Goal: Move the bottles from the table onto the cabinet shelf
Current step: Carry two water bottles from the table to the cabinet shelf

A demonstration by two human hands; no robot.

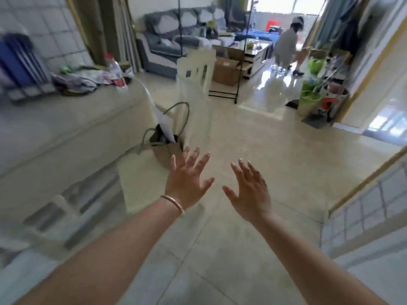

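Two hands, left (187, 183) and right (251, 190), held out empty with fingers spread, apart above the tiled floor (253, 139). One bottle (114, 70), red label, stands on the pale worktop (66, 119) at left beside a clutter heap. One bag (152, 170) leans by the worktop; sofa (163, 40) and one person (286, 45) are beyond.

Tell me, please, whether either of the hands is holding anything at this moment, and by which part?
Nothing is held. The left hand and right hand are both spread open in the air above the floor; the bottle stands untouched on the table.
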